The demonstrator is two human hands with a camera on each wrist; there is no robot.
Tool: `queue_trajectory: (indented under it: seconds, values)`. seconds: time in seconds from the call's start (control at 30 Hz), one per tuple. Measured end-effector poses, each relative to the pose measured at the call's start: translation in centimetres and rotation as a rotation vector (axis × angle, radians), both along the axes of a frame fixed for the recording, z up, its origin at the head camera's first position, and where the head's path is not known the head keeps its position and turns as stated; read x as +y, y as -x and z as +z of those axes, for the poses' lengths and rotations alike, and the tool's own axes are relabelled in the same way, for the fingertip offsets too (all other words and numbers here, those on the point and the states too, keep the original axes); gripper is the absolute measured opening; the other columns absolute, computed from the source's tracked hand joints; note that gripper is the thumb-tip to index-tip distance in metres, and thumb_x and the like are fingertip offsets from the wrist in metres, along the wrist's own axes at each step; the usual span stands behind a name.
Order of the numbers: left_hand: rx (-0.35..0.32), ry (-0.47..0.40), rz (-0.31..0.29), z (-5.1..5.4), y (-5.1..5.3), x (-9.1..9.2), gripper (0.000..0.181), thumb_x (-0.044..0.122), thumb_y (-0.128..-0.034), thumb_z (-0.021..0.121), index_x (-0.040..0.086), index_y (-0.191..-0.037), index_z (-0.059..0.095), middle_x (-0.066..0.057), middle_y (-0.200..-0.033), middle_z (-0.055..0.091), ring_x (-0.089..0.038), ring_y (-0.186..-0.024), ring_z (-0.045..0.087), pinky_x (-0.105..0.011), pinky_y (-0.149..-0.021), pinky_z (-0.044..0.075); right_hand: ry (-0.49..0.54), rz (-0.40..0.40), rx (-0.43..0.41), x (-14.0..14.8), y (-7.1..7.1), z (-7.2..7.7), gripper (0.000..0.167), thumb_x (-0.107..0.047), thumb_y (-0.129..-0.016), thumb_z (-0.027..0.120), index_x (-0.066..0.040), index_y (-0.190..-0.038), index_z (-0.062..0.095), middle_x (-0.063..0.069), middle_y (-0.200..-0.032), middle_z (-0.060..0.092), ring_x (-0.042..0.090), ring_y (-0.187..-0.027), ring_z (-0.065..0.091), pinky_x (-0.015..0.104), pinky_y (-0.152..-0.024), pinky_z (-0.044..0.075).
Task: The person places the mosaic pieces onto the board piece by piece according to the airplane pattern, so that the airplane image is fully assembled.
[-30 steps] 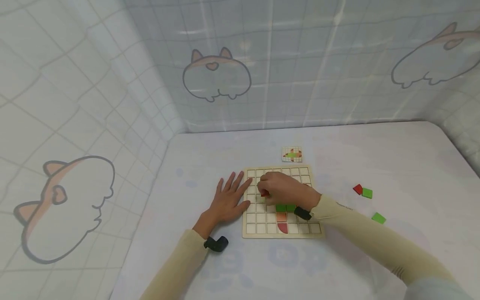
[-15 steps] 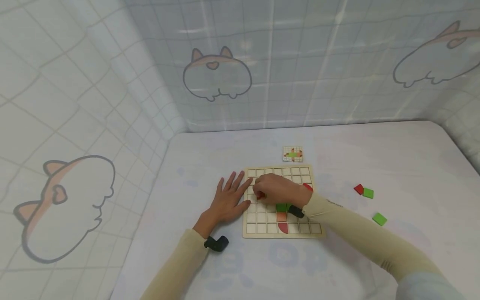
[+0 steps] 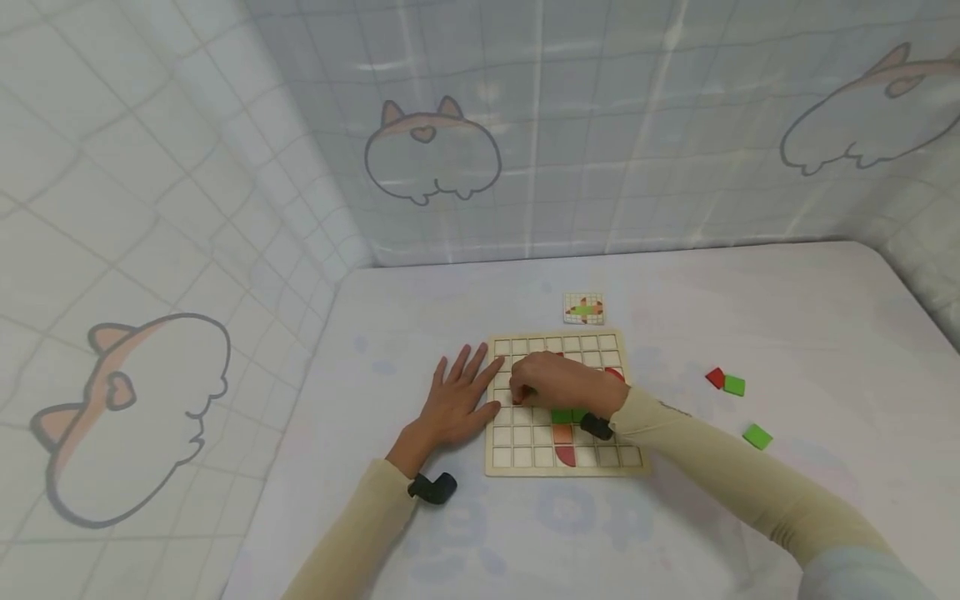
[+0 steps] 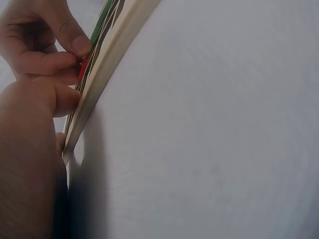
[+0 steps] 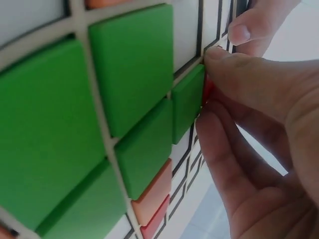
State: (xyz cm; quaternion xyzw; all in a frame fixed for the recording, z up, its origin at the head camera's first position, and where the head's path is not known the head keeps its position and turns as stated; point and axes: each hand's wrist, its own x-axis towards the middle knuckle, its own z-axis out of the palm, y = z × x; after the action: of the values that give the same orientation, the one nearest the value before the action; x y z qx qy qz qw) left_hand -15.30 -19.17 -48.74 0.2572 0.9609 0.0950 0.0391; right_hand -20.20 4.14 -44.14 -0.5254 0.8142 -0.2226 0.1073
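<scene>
In the head view, a wooden grid board [image 3: 523,457] lies flat, with green square tiles [image 3: 562,415], an orange tile [image 3: 562,434] and a red quarter-round tile [image 3: 566,456] set in its cells. My right hand [image 3: 561,380] reaches over the board and pinches a small red tile [image 5: 208,88] between thumb and fingers, right beside a green tile in the right wrist view. Most of that red tile is hidden by the fingers. Spread flat, my left hand [image 3: 452,410] rests at the board's left edge, thumb and index finger touching it.
Behind the board lies a small pattern card [image 3: 584,308] with a coloured grid picture. To the right on the white table [image 3: 825,333] are a loose red tile [image 3: 716,377] and two green tiles, one [image 3: 734,385] next to the red and another [image 3: 758,436] nearer.
My right hand has shifted slightly left across the board with the red tile, uncovering more of a red tile near the board's right edge. The left hand stays put.
</scene>
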Motion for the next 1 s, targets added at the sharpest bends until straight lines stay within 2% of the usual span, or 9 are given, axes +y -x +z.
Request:
queue_trajectory:
  seconds: [0.2, 0.4, 0.47, 0.57, 0.7, 1.0]
  values:
    - [0.006, -0.008, 0.008, -0.1, 0.0, 0.0, 0.065, 0.051, -0.1012, 0.036, 0.027, -0.159, 0.018, -0.006, -0.164, 0.007, -0.03, -0.149, 0.0, -0.062, -0.112, 0.003, -0.033, -0.011, 0.077, 0.4, -0.5, -0.2, 0.012, -0.011, -0.088, 0.075, -0.016, -0.099, 0.076, -0.007, -0.087, 0.061, 0.013, -0.083, 0.052, 0.029, -0.077, 0.045]
    - [0.01, 0.011, 0.014, -0.3, 0.1, 0.1, 0.066, 0.052, -0.1005, 0.035, 0.027, -0.159, 0.017, -0.005, -0.164, 0.006, -0.029, -0.149, 0.0, -0.061, -0.112, 0.004, -0.001, -0.046, 0.144, 1.8, -0.6, -0.4, 0.019, -0.016, -0.086, 0.077, -0.015, -0.105, 0.076, -0.004, -0.09, 0.061, 0.017, -0.083, 0.051, 0.032, -0.076, 0.043]
    - [0.012, 0.014, 0.017, -0.2, 0.1, 0.1, 0.067, 0.052, -0.1002, 0.035, 0.027, -0.159, 0.018, -0.005, -0.164, 0.007, -0.029, -0.149, 0.0, -0.062, -0.112, 0.004, -0.002, -0.086, 0.174, 2.3, -0.5, -0.4, 0.02, -0.02, -0.084, 0.08, -0.015, -0.103, 0.077, -0.004, -0.088, 0.06, 0.017, -0.082, 0.05, 0.034, -0.074, 0.042]
    - [0.009, 0.012, 0.024, -0.1, 0.1, 0.1, 0.067, 0.052, -0.0999, 0.036, 0.026, -0.159, 0.019, -0.005, -0.164, 0.008, -0.029, -0.149, 0.001, -0.062, -0.112, 0.005, -0.021, -0.146, 0.204, 2.9, -0.5, -0.4, 0.016, -0.03, -0.081, 0.082, -0.019, -0.092, 0.078, -0.009, -0.078, 0.054, 0.015, -0.076, 0.046, 0.034, -0.069, 0.038]
    - [0.003, 0.011, 0.031, 0.0, 0.0, 0.2, 0.067, 0.052, -0.0997, 0.037, 0.026, -0.159, 0.018, -0.005, -0.164, 0.008, -0.029, -0.149, 0.001, -0.062, -0.112, 0.005, -0.064, -0.193, 0.203, 3.1, -0.5, -0.4, 0.013, -0.036, -0.081, 0.082, -0.024, -0.083, 0.076, -0.013, -0.069, 0.044, 0.012, -0.069, 0.039, 0.033, -0.064, 0.031]
    - [0.015, 0.01, 0.018, -0.2, 0.1, 0.2, 0.067, 0.052, -0.1003, 0.036, 0.025, -0.159, 0.019, -0.006, -0.164, 0.009, -0.03, -0.149, 0.002, -0.062, -0.112, 0.005, -0.117, -0.277, 0.159, 2.6, -0.8, -0.2, 0.008, -0.031, -0.08, 0.081, -0.025, -0.085, 0.078, -0.015, -0.067, 0.054, 0.009, -0.069, 0.046, 0.034, -0.063, 0.033]
